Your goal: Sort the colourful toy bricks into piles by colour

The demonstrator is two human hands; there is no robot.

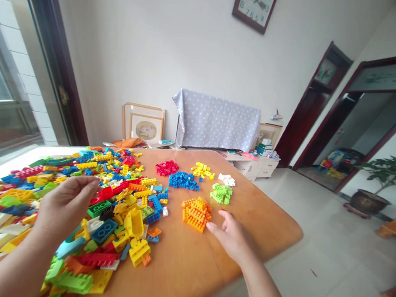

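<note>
My left hand [68,202] hovers over a large mixed pile of toy building bricks [83,254], its thumb and fingers pinched together. Just beyond the fingertips lies a red brick [101,196]; whether the pinch holds anything is hidden. My right hand [230,235] is beside a heap of orange bricks [197,214], thumb and index finger apart. A small red spot shows behind its fingers, too small to name. Further back sit separate heaps of blue bricks [183,180], red bricks [166,168], yellow bricks [203,170], lime green bricks [221,194] and white bricks [227,180].
The wooden table [264,218] ends at a rounded right corner. Behind it stand a white cabinet [251,168], a polka-dot cloth [220,120] over a wide object, and framed pictures [146,128]. A potted plant [370,201] stands on the floor to the right.
</note>
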